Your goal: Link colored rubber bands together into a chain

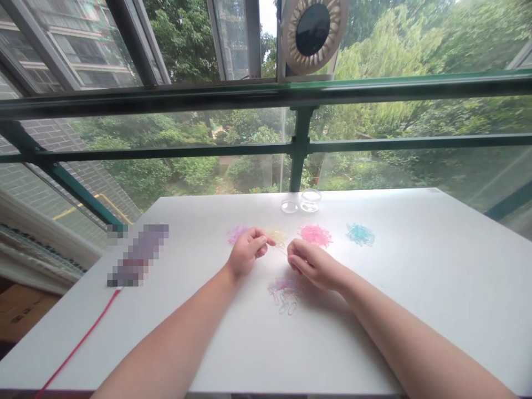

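My left hand is curled beside the yellow rubber bands, its index finger stretched toward them and its thumb tucked close. Whatever those fingers hold, if anything, is too small to make out. A thin pale rubber band shows in the gap, running to the closed fingertips of my right hand. Purple rubber bands lie partly behind the left hand. Behind the right hand is a heap of pink rubber bands. Nearer to me, below both hands, lies a loose mixed-colour pile of bands.
Blue rubber bands lie to the right on the white table. Two clear round containers are near the far edge. A blurred-out object with a red cord is at the left. A green railing stands behind.
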A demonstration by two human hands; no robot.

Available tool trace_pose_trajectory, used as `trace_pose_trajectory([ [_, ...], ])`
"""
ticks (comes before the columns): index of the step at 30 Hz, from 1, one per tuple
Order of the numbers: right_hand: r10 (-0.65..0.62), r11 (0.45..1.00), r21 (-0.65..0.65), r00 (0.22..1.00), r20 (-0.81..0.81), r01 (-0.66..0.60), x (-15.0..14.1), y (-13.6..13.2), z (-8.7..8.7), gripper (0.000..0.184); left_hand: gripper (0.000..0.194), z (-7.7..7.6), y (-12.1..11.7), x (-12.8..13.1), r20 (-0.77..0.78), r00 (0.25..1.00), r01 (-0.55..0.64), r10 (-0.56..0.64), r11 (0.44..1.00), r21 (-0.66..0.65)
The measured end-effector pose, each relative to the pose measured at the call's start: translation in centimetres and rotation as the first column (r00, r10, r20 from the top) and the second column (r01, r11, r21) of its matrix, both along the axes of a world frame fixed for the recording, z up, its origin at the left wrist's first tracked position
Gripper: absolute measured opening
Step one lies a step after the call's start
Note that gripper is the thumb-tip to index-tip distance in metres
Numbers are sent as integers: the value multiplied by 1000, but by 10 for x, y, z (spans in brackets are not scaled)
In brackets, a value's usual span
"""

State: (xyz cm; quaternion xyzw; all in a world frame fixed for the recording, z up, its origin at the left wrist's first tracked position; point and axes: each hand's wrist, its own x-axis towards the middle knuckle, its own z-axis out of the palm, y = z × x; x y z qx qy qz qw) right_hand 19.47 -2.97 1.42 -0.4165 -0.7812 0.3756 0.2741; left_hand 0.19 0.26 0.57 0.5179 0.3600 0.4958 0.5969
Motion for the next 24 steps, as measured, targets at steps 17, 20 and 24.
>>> trace_pose_trajectory([
  [17,-37,999,35,995,88,34,2,1,0,9,23,-3,-1,2,-66,990,121,-123,992,-28],
  [20,-42,998,54,996,81,38,4,3,1,9,20,-3,-2,2,-56,990,126,-127,992,-13],
  [24,-52,997,67,996,73,47,5,4,1,9,17,-3,-2,2,-85,988,132,-131,991,5],
])
